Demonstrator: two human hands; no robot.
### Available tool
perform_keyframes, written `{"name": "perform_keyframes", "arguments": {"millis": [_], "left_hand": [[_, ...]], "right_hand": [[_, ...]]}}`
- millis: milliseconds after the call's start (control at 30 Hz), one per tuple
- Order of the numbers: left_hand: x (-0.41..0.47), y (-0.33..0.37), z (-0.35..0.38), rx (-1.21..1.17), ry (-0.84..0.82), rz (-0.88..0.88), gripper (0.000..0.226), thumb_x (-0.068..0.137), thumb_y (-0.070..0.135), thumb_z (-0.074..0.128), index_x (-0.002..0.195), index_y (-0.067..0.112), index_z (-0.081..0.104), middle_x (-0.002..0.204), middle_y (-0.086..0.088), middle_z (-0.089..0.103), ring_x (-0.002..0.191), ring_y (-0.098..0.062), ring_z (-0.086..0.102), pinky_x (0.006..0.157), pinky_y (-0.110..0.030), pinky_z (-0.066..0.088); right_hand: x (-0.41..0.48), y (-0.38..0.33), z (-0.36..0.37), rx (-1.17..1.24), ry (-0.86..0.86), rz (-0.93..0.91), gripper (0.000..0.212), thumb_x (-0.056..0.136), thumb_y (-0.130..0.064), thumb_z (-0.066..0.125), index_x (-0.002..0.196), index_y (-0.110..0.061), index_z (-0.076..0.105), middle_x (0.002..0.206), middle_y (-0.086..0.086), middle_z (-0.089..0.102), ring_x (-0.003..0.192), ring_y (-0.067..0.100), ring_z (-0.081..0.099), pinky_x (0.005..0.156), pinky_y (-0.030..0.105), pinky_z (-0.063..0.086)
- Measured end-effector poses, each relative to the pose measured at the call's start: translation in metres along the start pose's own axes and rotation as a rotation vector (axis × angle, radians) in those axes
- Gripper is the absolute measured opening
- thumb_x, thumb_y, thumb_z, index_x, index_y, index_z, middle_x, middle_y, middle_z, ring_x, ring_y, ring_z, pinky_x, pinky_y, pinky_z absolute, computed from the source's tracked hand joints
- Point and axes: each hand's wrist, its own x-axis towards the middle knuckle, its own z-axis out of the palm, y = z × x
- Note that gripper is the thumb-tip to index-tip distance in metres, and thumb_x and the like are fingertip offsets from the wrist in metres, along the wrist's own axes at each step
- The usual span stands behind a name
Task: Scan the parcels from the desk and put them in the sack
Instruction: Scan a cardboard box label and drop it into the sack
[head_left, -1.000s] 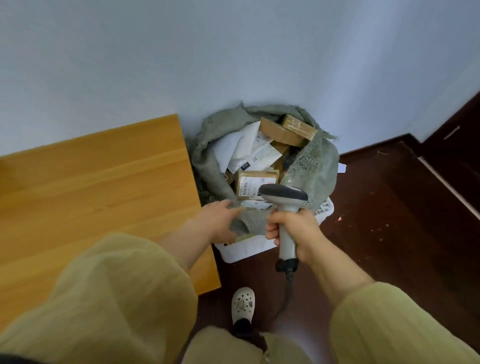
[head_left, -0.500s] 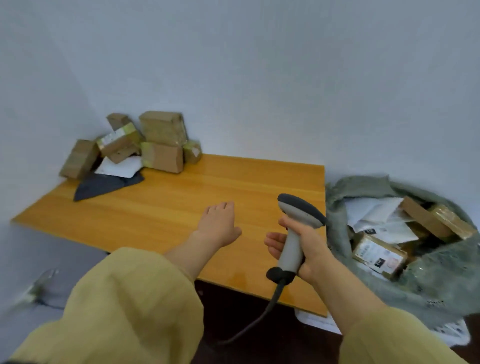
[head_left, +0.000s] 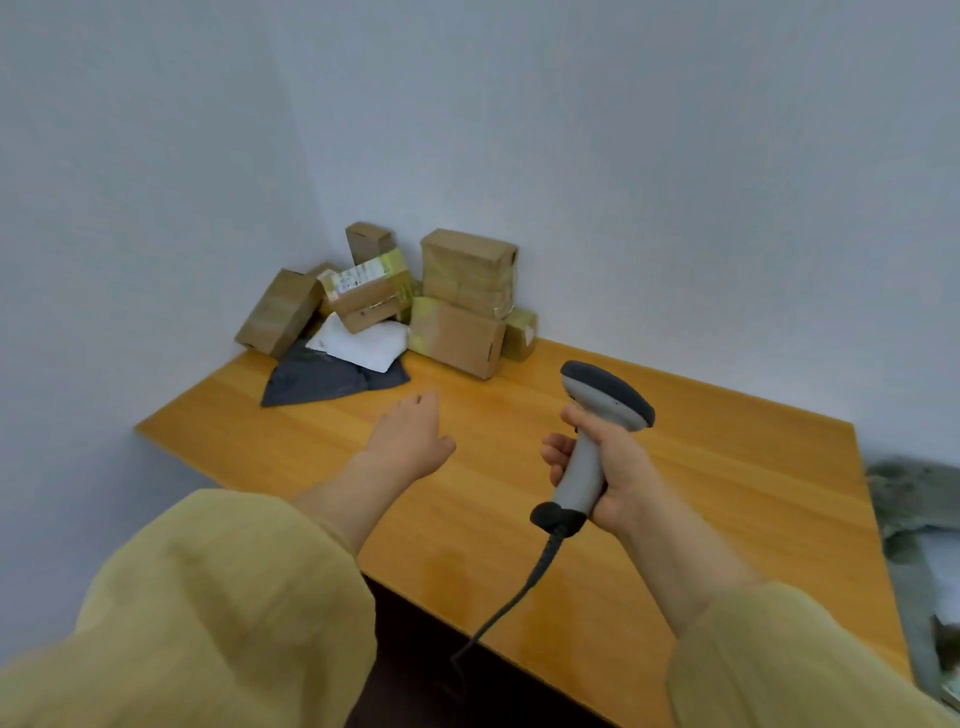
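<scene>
The parcels (head_left: 395, 306) lie heaped in the far left corner of the desk (head_left: 727, 467), against both walls. Furthest left, a brown box (head_left: 278, 312) leans on the heap. Beside it a dark grey mailer (head_left: 327, 374) lies flat on the wood with a white mailer (head_left: 361, 345) on top of it, and a labelled box (head_left: 366, 291) rests tilted above those. Right of them a large box (head_left: 467, 273) sits on a longer box (head_left: 454, 338), with a small box (head_left: 519, 332) tucked at their right.

My left hand (head_left: 410, 436) hovers over the desk, fingers straight and relaxed, holding nothing. It points at the heap; the grey mailer is the nearest parcel, close ahead of my fingertips but not touching.

My right hand (head_left: 608, 467) grips the handle of the scanner (head_left: 597, 431), which stands upright with its dark head angled right. Its cable (head_left: 509, 608) hangs below the desk edge.

At the far right, past the desk's end, the sack (head_left: 909, 493) shows only its grey-green rim. Something white lies in its folds; I cannot tell what.
</scene>
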Motion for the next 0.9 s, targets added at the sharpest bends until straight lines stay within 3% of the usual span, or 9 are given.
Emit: {"name": "perform_keyframes", "arguments": {"millis": [233,400,900], "left_hand": [[0.095,-0.04,-0.02,0.056,-0.04,0.095,0.056,0.095,0.03,0.052,0.144,0.01,0.032,0.143,-0.011,0.039,0.129,-0.03,0.039,0.098,-0.039,0.042],[0.157,-0.036,-0.017,0.056,-0.035,0.178,0.066,0.095,0.022,0.052,0.151,0.012,0.021,0.152,-0.008,0.03,0.136,-0.026,0.033,0.104,-0.038,0.039],[0.33,0.003,0.004,0.241,-0.145,0.286,0.07,0.093,0.012,0.052,0.151,0.005,0.013,0.155,-0.014,0.021,0.142,-0.03,0.023,0.116,-0.034,0.021]], "right_hand": [[0.075,-0.011,0.054,-0.001,0.063,0.015,0.019,0.085,-0.017,0.071,0.099,-0.009,0.061,0.065,0.009,0.067,0.051,0.017,0.063,0.045,0.025,0.049],[0.132,-0.021,0.062,-0.014,0.092,0.047,0.014,0.086,-0.015,0.069,0.095,-0.01,0.061,0.064,0.008,0.066,0.05,0.017,0.062,0.045,0.024,0.048],[0.255,-0.057,0.055,0.008,0.084,0.149,0.01,0.084,-0.013,0.07,0.089,-0.01,0.063,0.061,0.008,0.066,0.048,0.016,0.062,0.046,0.024,0.049]]}}
